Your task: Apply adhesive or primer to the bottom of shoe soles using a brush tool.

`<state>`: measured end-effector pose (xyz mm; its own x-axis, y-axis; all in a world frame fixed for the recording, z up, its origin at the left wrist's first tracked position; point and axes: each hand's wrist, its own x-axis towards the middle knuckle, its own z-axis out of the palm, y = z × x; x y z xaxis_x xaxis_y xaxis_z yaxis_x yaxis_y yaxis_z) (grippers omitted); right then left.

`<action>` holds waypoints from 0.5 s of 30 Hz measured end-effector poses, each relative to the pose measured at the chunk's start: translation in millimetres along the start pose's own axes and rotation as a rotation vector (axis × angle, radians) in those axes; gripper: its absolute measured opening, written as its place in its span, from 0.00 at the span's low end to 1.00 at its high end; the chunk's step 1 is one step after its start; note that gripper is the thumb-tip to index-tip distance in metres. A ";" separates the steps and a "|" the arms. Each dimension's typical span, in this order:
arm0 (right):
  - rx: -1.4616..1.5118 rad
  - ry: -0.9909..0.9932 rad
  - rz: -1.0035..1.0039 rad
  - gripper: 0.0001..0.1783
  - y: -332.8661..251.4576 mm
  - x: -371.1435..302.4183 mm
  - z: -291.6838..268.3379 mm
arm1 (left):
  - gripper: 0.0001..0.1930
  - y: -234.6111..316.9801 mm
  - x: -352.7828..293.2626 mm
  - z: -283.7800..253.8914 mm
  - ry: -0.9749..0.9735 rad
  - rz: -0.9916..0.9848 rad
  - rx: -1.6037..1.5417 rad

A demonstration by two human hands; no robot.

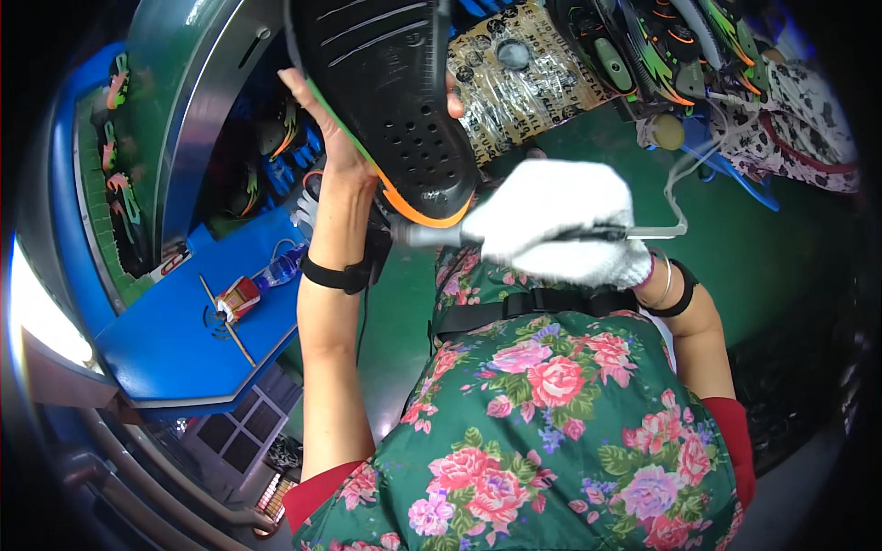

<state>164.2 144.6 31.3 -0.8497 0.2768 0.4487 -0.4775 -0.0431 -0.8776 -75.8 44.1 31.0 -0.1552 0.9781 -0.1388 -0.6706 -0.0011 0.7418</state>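
Observation:
My bare left hand (pixel 338 145) holds up a black shoe sole (pixel 395 101) at the top of the view. The sole has a cluster of small holes and an orange and green rim, with its orange end pointing down toward me. My thumb and fingertips show at its two sides. My right hand (pixel 560 216), in a white knitted glove, is closed around a slim pen-shaped tool (pixel 427 235). A grey line runs from the tool's rear end. Its blurred grey tip lies just below the orange rim; whether they touch I cannot tell.
At left, a blue table (pixel 184 340) bears a red packet (pixel 237 300), a plastic bottle (pixel 283 266) and a thin stick. A green and silver machine (pixel 197 101) stands behind. Ahead are a taped carton (pixel 524 78), several dark shoes (pixel 643 50) and a small jar (pixel 663 133).

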 end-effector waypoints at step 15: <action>-0.342 -0.281 -0.191 0.15 7.3 3.9 -0.7 | 0.59 -7.9 4.4 -3.0 0.030 -0.356 -0.041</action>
<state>157.6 146.1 26.5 -0.8038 -0.0236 0.5945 -0.5705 0.3142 -0.7589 -73.3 47.8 22.7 0.0731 0.9120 -0.4036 -0.7151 0.3300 0.6162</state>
